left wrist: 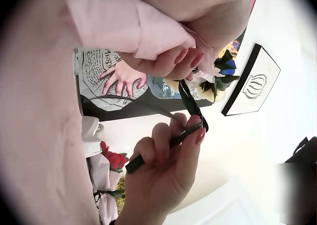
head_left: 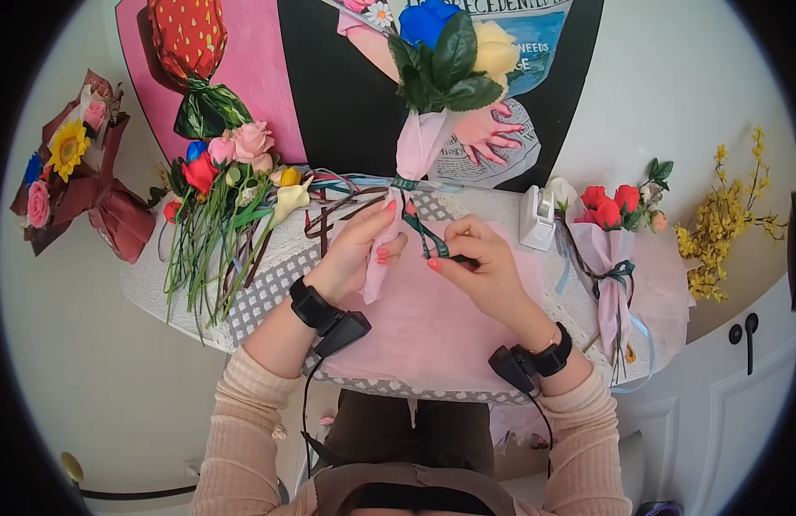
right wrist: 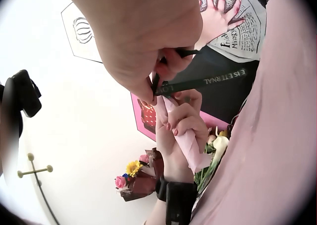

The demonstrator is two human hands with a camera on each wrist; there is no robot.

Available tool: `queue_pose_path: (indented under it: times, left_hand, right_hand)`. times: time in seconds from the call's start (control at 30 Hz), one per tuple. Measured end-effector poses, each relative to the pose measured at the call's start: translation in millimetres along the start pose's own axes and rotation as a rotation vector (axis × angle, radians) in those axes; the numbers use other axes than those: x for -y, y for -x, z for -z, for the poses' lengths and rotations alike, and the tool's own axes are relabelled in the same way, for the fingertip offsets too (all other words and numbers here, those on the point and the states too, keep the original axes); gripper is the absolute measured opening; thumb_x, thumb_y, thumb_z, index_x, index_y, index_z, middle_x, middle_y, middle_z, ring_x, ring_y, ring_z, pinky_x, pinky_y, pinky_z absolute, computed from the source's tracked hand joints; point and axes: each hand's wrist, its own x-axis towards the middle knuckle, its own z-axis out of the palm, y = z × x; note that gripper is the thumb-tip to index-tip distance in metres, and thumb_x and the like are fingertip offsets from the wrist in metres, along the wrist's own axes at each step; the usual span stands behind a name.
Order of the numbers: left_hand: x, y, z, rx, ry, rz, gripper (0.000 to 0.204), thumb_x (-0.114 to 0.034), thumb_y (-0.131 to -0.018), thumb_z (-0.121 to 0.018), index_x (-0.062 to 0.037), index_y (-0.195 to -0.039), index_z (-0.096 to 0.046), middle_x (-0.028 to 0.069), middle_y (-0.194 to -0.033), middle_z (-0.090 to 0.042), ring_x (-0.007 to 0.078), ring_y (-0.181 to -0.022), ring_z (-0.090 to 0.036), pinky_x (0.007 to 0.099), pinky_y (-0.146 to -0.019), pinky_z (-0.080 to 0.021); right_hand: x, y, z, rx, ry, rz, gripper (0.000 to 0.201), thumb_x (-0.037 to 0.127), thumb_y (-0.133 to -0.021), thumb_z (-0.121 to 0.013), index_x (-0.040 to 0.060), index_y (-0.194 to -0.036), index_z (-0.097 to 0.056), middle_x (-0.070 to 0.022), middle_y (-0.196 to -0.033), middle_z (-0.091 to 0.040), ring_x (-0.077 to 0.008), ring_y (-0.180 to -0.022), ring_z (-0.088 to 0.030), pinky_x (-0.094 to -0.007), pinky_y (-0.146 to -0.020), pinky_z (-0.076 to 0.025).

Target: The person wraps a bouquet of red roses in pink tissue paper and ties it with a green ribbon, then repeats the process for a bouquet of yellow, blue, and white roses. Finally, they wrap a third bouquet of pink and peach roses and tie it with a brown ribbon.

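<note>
A small bouquet has a blue rose [head_left: 425, 23], a cream rose [head_left: 494, 50] and green leaves, wrapped in pink paper [head_left: 419, 146]. Below the blooms, my left hand [head_left: 364, 245] grips the gathered paper round the stems. A dark green ribbon [head_left: 405, 184] with pale lettering circles the wrap just above that hand. My right hand [head_left: 484, 262] pinches this ribbon between thumb and fingers, with a loop standing close to the left fingertips. From the left wrist view, a ribbon tail [left wrist: 134, 164] sticks out below the right hand's fingers. The bound stems are hidden inside the paper.
Pink wrapping paper [head_left: 432, 331] lies flat under my hands. Loose flowers [head_left: 230, 206] and ribbon strands [head_left: 316, 219] spread on the left. A white tape dispenser [head_left: 538, 218] and a wrapped red-rose bouquet [head_left: 617, 258] are on the right. A painted board [head_left: 346, 95] stands behind.
</note>
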Motion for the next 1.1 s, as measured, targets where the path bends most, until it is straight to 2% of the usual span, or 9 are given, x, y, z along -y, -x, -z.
queue_pose_path:
  times: [0.07, 0.13, 0.23, 0.43, 0.53, 0.6, 0.77, 0.83, 1.1]
  left_hand:
    - [1.4, -0.6, -0.5, -0.023, -0.011, -0.009, 0.024, -0.026, -0.092, -0.043, -0.0042, -0.101, -0.049, -0.0038, -0.062, -0.038, 0.0041, -0.049, -0.032, 0.0177, -0.042, -0.027]
    - [2.8, 0.1, 3.5, 0.001, 0.042, -0.015, 0.024, -0.025, -0.091, -0.044, -0.0066, -0.105, -0.048, 0.0018, -0.099, -0.051, 0.0036, -0.051, -0.036, 0.0159, -0.043, -0.030]
    - [2.8, -0.3, 2.9, 0.012, -0.006, -0.041, 0.024, -0.026, -0.091, -0.044, -0.0075, -0.106, -0.048, 0.0025, -0.104, -0.051, 0.0036, -0.052, -0.036, 0.0161, -0.043, -0.031]
    - [1.5, 0.2, 3.3, 0.039, 0.071, -0.089, 0.028, -0.026, -0.090, -0.047, -0.0027, -0.107, -0.048, 0.0014, -0.104, -0.053, 0.0037, -0.053, -0.035, 0.0160, -0.043, -0.030]
    - [-0.8, 2.7, -3.5, 0.016, 0.140, -0.054, 0.027, -0.025, -0.090, -0.048, -0.0030, -0.106, -0.048, 0.0006, -0.088, -0.053, 0.0036, -0.052, -0.035, 0.0160, -0.043, -0.029]
    - [0.9, 3.1, 0.4, 0.034, 0.121, -0.025, 0.027, -0.025, -0.090, -0.047, -0.0040, -0.106, -0.049, 0.0012, -0.092, -0.052, 0.0035, -0.051, -0.035, 0.0161, -0.042, -0.029]
    - [6.8, 2.4, 7.0, 0.086, 0.101, 0.074, 0.027, -0.026, -0.090, -0.047, -0.0046, -0.106, -0.050, 0.0031, -0.097, -0.050, 0.0041, -0.048, -0.034, 0.0161, -0.041, -0.029]
    - [0.0, 4.1, -5.4, 0.119, -0.029, 0.053, 0.034, -0.031, -0.089, -0.050, -0.0009, -0.105, -0.049, -0.0031, -0.061, -0.038, 0.0032, -0.049, -0.033, 0.0167, -0.042, -0.027]
    - [1.6, 7.3, -12.8, 0.166, -0.067, 0.076, 0.040, -0.033, -0.084, -0.056, 0.0019, -0.103, -0.049, 0.0002, -0.076, -0.048, 0.0031, -0.048, -0.035, 0.0162, -0.043, -0.027]
  right_hand:
    - [-2.6, 1.3, 0.9, 0.034, -0.027, -0.041, 0.011, 0.006, -0.074, -0.066, -0.0013, -0.076, -0.059, -0.0021, -0.074, -0.052, -0.0090, -0.060, -0.045, -0.0227, -0.052, -0.036]
    - [-2.5, 2.5, 1.0, 0.068, -0.056, -0.084, 0.011, 0.007, -0.074, -0.066, -0.0012, -0.077, -0.059, -0.0022, -0.073, -0.052, -0.0090, -0.060, -0.045, -0.0227, -0.052, -0.036]
    - [0.0, 2.1, 0.4, 0.148, -0.133, -0.206, 0.011, 0.007, -0.074, -0.066, -0.0013, -0.076, -0.059, -0.0023, -0.072, -0.052, -0.0086, -0.060, -0.046, -0.0223, -0.053, -0.036]
    - [1.3, 1.0, 3.5, 0.160, -0.146, -0.233, 0.009, 0.007, -0.076, -0.065, -0.0011, -0.077, -0.061, -0.0033, -0.071, -0.052, -0.0093, -0.061, -0.047, -0.0219, -0.055, -0.037]
    - [-4.6, -2.8, 5.6, -0.087, 0.015, 0.055, 0.007, 0.006, -0.078, -0.062, -0.0006, -0.080, -0.063, -0.0033, -0.074, -0.052, -0.0091, -0.067, -0.048, -0.0217, -0.060, -0.038]
    - [2.3, -4.3, 13.9, -0.195, -0.150, -0.217, 0.007, 0.006, -0.080, -0.060, -0.0006, -0.080, -0.063, -0.0030, -0.077, -0.051, -0.0086, -0.073, -0.047, -0.0216, -0.064, -0.037]
    - [-13.7, -4.3, 15.3, -0.267, -0.227, -0.170, 0.009, 0.007, -0.081, -0.059, -0.0005, -0.084, -0.063, -0.0018, -0.078, -0.050, -0.0080, -0.069, -0.045, -0.0219, -0.062, -0.037]
    - [-15.1, -3.8, 15.2, -0.244, -0.195, -0.135, 0.010, 0.007, -0.081, -0.059, -0.0003, -0.086, -0.063, -0.0015, -0.077, -0.049, -0.0082, -0.067, -0.044, -0.0220, -0.061, -0.037]
    - [6.7, -3.2, 14.8, -0.035, -0.312, -0.515, 0.016, 0.004, -0.081, -0.057, -0.0003, -0.096, -0.062, -0.0049, -0.087, -0.056, -0.0081, -0.073, -0.049, -0.0208, -0.063, -0.040]
